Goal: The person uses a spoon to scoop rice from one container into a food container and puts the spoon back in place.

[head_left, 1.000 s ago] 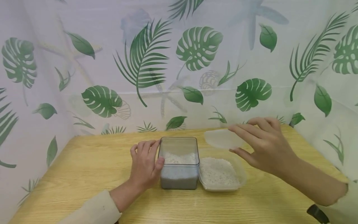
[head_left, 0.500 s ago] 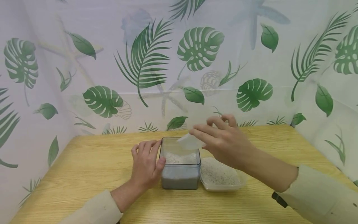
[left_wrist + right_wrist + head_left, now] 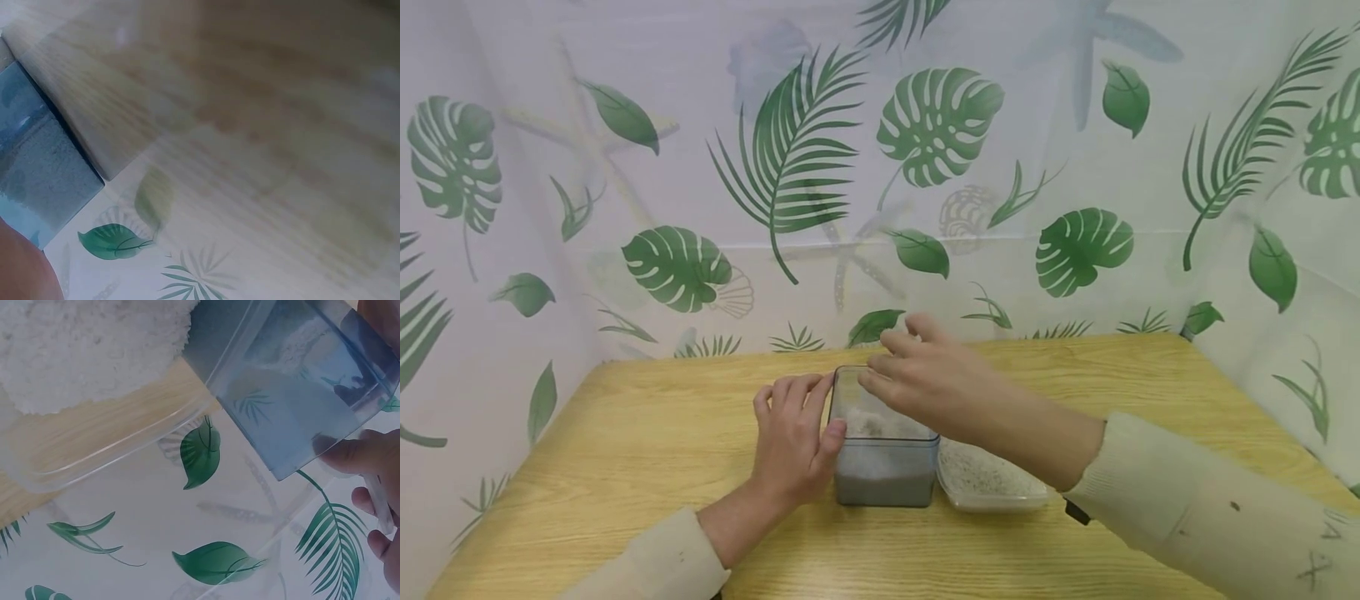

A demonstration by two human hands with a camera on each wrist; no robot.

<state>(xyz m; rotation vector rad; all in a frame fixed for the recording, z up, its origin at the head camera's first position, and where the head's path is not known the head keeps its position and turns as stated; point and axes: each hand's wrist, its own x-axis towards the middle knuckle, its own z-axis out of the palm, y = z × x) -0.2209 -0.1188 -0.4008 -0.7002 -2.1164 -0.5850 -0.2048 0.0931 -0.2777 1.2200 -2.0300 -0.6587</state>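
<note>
A smoky, clear square box (image 3: 886,477) stands upright on the table, part filled with white grains (image 3: 867,423) like rice. My left hand (image 3: 790,442) holds its left side, thumb at the near rim and fingers along the side toward the back. Above the open top is my right hand (image 3: 936,387), which pinches a thin, translucent white scraper (image 3: 377,503). The head view hides the scraper behind that hand; in the right wrist view it shows between thumb and fingers. Right beside the box sits a low clear tub (image 3: 1000,502) of similar white grains (image 3: 87,350).
The wood-grain table (image 3: 662,442) spreads around both containers. Behind and at both sides hangs a white cloth (image 3: 820,167) printed with green leaves. A dark band (image 3: 1077,510) shows under the right sleeve.
My right hand has moved left with the scraper, from above the clear tub to over the square box. The left hand and both containers stay in place.
</note>
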